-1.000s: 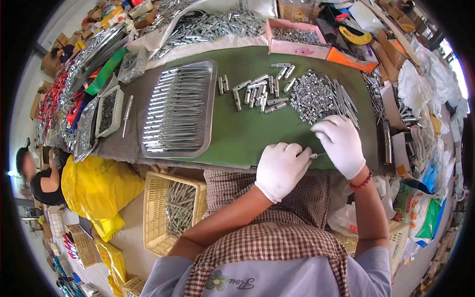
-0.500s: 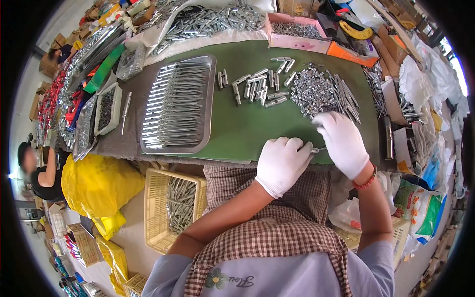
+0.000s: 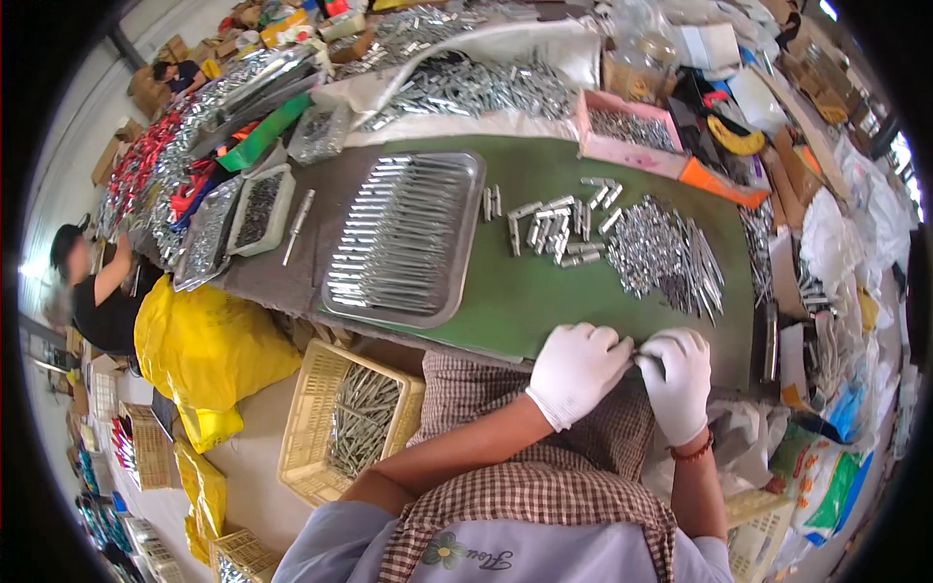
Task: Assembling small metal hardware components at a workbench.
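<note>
My left hand (image 3: pixel 581 376) and my right hand (image 3: pixel 675 377), both in white gloves, meet fingertip to fingertip at the table's near edge. The left fingers are closed on a small metal part, mostly hidden by the gloves. Thumb and fingers of the right hand pinch at the same spot; what they grip is too small to make out. Just beyond lies a heap of small silver fittings (image 3: pixel 644 248), with thin metal rods (image 3: pixel 704 272) beside it. Several short metal cylinders (image 3: pixel 552 231) lie loose left of the heap. A metal tray (image 3: pixel 470 233) holds a row of finished-looking slim metal pieces (image 3: pixel 398 238).
At the back stand a pink box (image 3: pixel 632 160) of small parts and a large metal heap (image 3: pixel 476 92). One slim piece (image 3: pixel 299 227) lies left of the tray, near a white container (image 3: pixel 284 209). Below are a yellow crate (image 3: pixel 309 428) and a yellow bag (image 3: pixel 204 340). Another person (image 3: pixel 102 291) sits far left.
My right hand has come down from the edge of the fittings heap to my left fingertips. The whole view has shifted, so the table appears lower and further right.
</note>
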Action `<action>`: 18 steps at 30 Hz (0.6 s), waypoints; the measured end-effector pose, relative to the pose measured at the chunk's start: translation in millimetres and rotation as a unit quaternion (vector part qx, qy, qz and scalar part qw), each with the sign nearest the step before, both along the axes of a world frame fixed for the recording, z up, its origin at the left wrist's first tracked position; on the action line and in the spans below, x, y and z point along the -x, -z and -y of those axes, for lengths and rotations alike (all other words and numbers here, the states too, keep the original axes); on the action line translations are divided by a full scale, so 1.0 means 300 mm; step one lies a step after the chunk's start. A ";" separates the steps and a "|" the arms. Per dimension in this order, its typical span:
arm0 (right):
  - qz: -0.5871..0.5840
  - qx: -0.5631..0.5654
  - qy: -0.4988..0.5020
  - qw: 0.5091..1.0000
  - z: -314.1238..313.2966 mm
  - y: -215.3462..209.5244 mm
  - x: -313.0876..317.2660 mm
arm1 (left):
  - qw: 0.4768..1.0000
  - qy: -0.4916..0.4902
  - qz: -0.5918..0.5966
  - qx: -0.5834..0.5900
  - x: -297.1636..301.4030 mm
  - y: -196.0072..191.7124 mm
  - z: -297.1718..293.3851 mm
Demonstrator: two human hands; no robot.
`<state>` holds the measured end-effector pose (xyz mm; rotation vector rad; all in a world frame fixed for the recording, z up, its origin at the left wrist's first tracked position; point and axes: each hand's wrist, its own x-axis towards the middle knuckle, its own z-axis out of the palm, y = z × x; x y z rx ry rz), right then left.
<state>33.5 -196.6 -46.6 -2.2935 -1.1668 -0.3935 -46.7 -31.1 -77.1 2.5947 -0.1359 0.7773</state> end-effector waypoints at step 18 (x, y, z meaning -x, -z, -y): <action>0.005 -0.037 0.023 0.999 -0.002 0.023 0.019 | 1.000 -0.003 -0.015 -0.016 0.004 -0.013 0.003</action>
